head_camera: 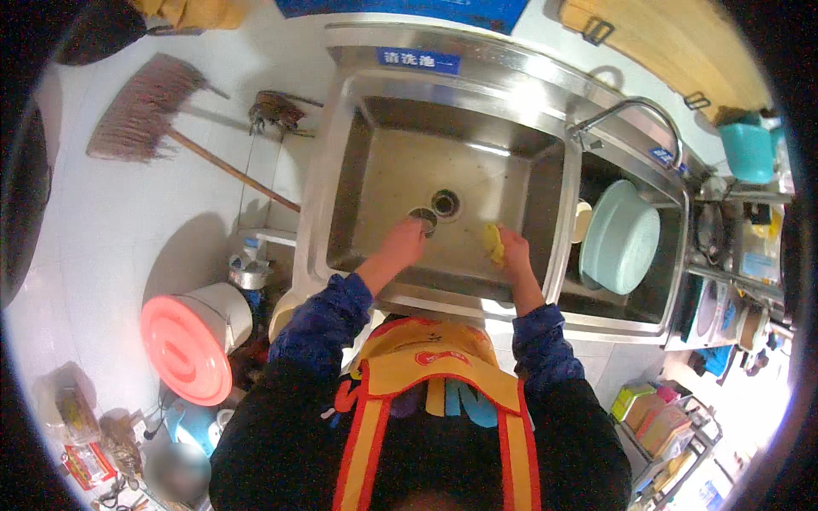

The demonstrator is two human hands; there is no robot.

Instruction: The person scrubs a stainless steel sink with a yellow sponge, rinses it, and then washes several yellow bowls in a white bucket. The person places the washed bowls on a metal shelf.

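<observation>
My left hand (404, 244) grips a small round metal piece (424, 221), which looks like a drain strainer, low in the steel sink (409, 147). Right beside that piece is the dark drain hole (445, 202) in the sink floor. A crumpled yellow cloth (493, 244) is in my right hand (514, 250), over the sink's right front part. Small dark specks lie on the basin floor. Both sleeves are pushed up, and I cannot tell whether either hand touches the steel.
At right, a second basin holds a tilted pale green tub (626, 236); the faucet (639, 105) curves above it. On the left are a broom (147, 108) and a white bucket with a pink lid (188, 351). Wooden boards (664, 51) hang behind. Shelves (735, 274) stand far right.
</observation>
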